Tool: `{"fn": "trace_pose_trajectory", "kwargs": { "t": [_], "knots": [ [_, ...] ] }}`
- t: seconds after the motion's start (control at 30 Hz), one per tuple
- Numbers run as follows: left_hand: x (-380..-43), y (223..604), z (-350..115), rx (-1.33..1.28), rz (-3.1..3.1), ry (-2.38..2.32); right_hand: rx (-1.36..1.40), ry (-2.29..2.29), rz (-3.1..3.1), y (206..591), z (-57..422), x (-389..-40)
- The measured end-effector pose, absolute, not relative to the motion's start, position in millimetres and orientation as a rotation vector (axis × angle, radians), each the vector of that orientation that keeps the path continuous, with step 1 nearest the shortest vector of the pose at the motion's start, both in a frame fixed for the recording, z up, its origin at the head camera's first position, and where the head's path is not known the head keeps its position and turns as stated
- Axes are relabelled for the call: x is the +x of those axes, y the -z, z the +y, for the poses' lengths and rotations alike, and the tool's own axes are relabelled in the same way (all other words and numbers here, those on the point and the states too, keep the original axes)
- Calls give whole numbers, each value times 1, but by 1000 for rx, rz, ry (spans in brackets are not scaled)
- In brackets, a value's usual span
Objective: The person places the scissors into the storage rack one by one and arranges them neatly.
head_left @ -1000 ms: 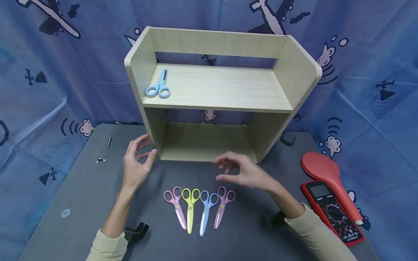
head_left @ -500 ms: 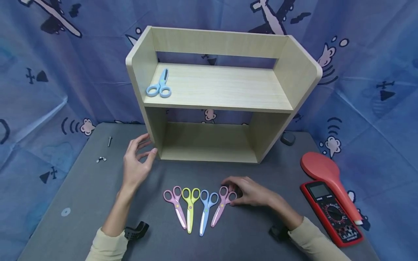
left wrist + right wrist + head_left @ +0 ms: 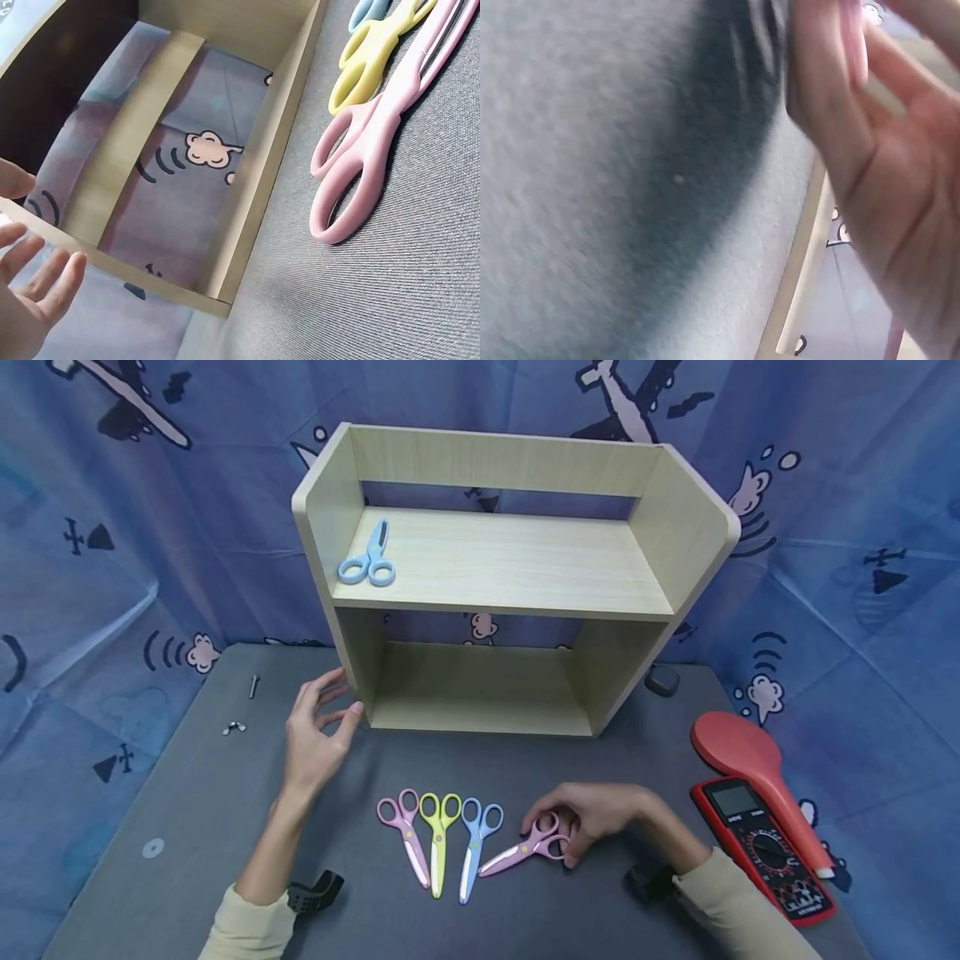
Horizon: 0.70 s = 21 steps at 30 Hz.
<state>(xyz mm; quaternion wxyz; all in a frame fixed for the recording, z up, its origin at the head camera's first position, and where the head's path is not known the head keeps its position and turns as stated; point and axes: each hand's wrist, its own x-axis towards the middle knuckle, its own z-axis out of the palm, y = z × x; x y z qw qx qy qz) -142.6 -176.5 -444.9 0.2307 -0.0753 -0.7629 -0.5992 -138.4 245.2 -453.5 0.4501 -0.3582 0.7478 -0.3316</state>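
R hand (image 3: 592,814): fingers + thumb curled at the handle loops, pinching mauve-pink plastic scissors (image 3: 534,841). These sit at R end of the scissors row, front of shelf, turned aslant, blades pointing L & twd person; tip just beside blue blades. Can't tell if they're lifted or flat on tbl. R wrist view: hand close up, partly blurred.

L hand (image 3: 318,743): fingers apart, loosely bent, thumb separate, at lower front edge of L side panel of pale wood-grain two-tier shelf (image 3: 510,560). Firm contact: can't tell.

Rest of row, L to R, on grey fabric-look table (image 3: 202,810), handles twd shelf: pink plastic scissors (image 3: 407,832), yellow plastic scissors (image 3: 438,832), blue plastic scissors (image 3: 475,839). Light-blue scissors (image 3: 371,556) on upper tier, L end.

Far R of tbl: red round-headed paddle-like item (image 3: 738,743), w/ red-and-black multimeter (image 3: 765,852) just beside it. Small black rounded item (image 3: 662,679) by shelf's R side. L side of tbl: small metal bolt (image 3: 253,687), silver wing nut (image 3: 234,727), pale flat disc (image 3: 152,848). Bkgd: blue cartoon-print curtain (image 3: 225,527).
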Motion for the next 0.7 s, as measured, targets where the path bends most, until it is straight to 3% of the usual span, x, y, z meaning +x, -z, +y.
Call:
{"fn": "trace_pose_trajectory", "kwargs": {
  "t": [0.27,0.43,0.7],
  "knots": [
    [-143,445,-176,-213,-2104,1644,-923,831,1828,420,251,-137],
    [-143,444,-175,-209,-2104,1644,-998,974,1964,379,245,-138],
    [-142,444,-176,-205,-2103,1648,-1335,1247,2304,301,223,-151]
  ]
}}
